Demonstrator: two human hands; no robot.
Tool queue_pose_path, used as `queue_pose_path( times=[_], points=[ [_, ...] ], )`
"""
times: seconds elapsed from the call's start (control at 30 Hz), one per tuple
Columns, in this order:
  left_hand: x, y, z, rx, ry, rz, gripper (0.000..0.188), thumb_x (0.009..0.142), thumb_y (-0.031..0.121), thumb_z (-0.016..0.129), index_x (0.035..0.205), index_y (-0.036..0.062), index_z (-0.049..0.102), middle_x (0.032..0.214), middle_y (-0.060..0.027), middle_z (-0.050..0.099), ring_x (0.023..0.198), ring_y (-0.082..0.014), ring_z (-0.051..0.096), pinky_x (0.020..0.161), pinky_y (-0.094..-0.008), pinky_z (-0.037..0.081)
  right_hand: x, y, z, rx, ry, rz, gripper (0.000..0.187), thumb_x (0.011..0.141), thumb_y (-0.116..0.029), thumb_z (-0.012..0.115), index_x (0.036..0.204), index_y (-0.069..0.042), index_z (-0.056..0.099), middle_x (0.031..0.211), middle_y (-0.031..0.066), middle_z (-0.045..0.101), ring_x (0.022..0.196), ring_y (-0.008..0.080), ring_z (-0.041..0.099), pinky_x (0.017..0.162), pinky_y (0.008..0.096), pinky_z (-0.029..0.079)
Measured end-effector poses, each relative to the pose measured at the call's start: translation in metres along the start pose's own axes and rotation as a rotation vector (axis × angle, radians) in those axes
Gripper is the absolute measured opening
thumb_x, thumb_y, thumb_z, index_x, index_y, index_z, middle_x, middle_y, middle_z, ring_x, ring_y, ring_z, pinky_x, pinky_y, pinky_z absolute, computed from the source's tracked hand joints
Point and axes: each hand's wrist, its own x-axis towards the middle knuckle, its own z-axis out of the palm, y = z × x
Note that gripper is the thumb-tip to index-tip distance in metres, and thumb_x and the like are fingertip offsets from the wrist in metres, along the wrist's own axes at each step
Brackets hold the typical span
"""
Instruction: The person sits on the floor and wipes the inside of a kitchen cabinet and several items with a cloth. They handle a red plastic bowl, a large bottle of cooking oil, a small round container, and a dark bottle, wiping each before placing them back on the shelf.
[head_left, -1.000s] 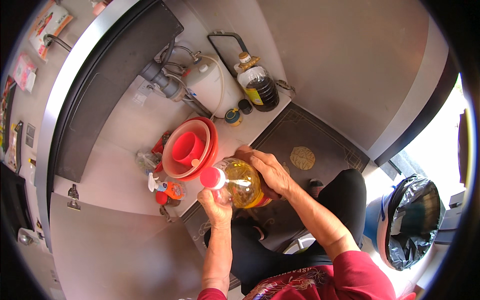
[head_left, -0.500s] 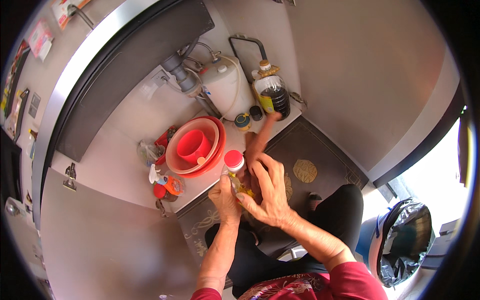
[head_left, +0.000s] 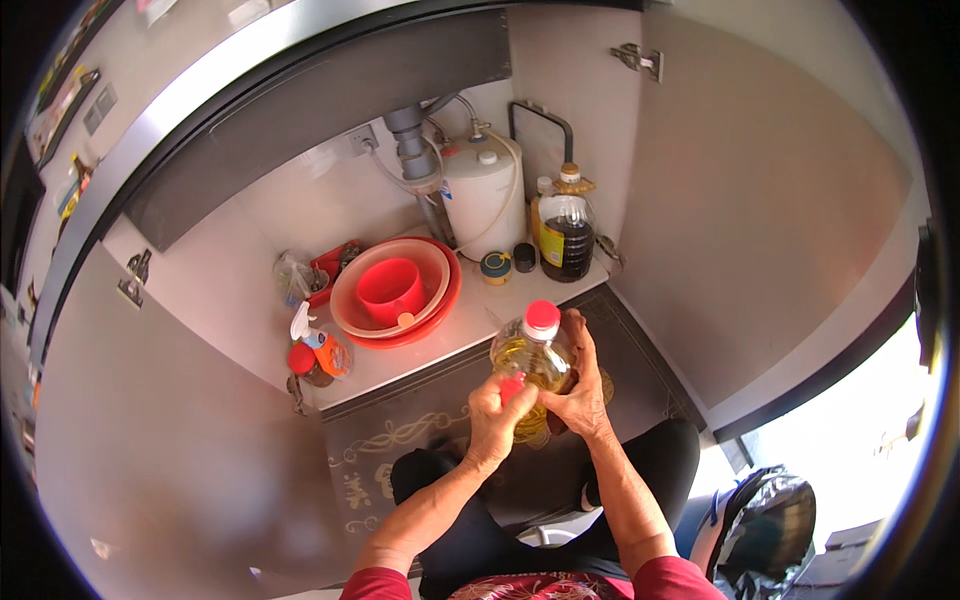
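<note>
Between my hands is a clear plastic bottle (head_left: 510, 352) of yellow cooking oil with a red screw cap (head_left: 543, 318). My left hand (head_left: 492, 428) is closed on a small red part at the bottle's near side, which looks like its handle. My right hand (head_left: 582, 398) wraps the bottle's right side, thumb toward me and fingers along the far side. The cap is on. The bottle is held in front of the cabinet, above the dark mat (head_left: 400, 440); my hands hide part of its lower body.
On the cabinet floor stand nested red and pink basins (head_left: 452, 300) holding a red cup (head_left: 390, 290), an orange spray bottle (head_left: 328, 355), a white tank (head_left: 485, 200) and a large bottle of dark liquid (head_left: 567, 245). Open doors (head_left: 770, 210) flank me; a lined bin (head_left: 765, 535) is at lower right.
The oil bottle and both hands have shifted right in view, and more of the bottle shows. My left hand now grips its red part. A blurred brown shape beyond my hands is gone.
</note>
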Motion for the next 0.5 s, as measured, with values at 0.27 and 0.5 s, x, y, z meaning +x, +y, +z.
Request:
queue_pose_path(
  times=[0.27, 0.5],
  points=[
    [0.001, 0.031, 0.009, 0.406, -0.147, 0.216, 0.022, 0.073, 0.015, 0.075, 0.085, 0.0018, 0.062, 0.078, -0.002, 0.061, 0.072, -0.0098, 0.057, 0.068, -0.0258, 0.045, 0.001, -0.01, -0.013, 0.236, 0.08, 0.089, 0.09, 0.059, 0.001, 0.078, 0.136, 0.003, 0.03, 0.136, 0.0158, 0.04, 0.123, 0.0254, 0.042, 0.103, 0.0382, 0.035],
    [0.022, 0.027, -0.024, 0.085, 0.103, 0.12, 0.049, 0.07, 0.028, 0.073, 0.109, 0.0065, 0.053, 0.1, -0.0055, 0.056, 0.094, -0.0159, 0.053, 0.079, -0.0298, 0.041, 0.013, -0.043, -0.024, 0.327, 0.117, 0.146, 0.103, 0.05, -0.017, 0.083, 0.136, 0.005, 0.03, 0.13, 0.0169, 0.045, 0.12, 0.0266, 0.045, 0.104, 0.0377, 0.033]
  ],
)
